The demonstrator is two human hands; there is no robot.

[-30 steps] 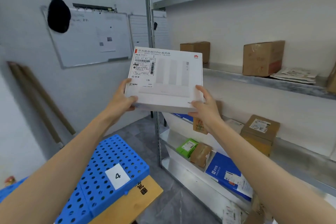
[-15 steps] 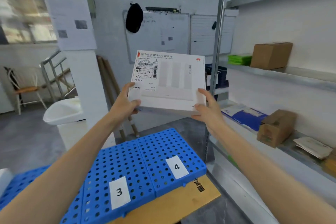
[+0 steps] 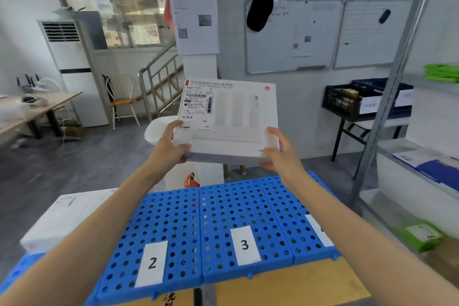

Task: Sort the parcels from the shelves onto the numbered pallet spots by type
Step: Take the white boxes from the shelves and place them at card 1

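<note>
Both hands, left hand point(image 3: 171, 150) and right hand point(image 3: 282, 156), grip the white router box point(image 3: 228, 119) by its near corners. It hangs tilted above the blue pallet point(image 3: 223, 206), over label 3 point(image 3: 244, 245).

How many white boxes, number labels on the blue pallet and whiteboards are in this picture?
White boxes: 2, one held up, one lying at the left
Number labels: 3, "2", "3", one partly hidden by an arm
Whiteboards: 2
Total: 7

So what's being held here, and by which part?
A flat white box, gripped by its two near corners: left hand on the near-left corner, right hand on the near-right.
</note>
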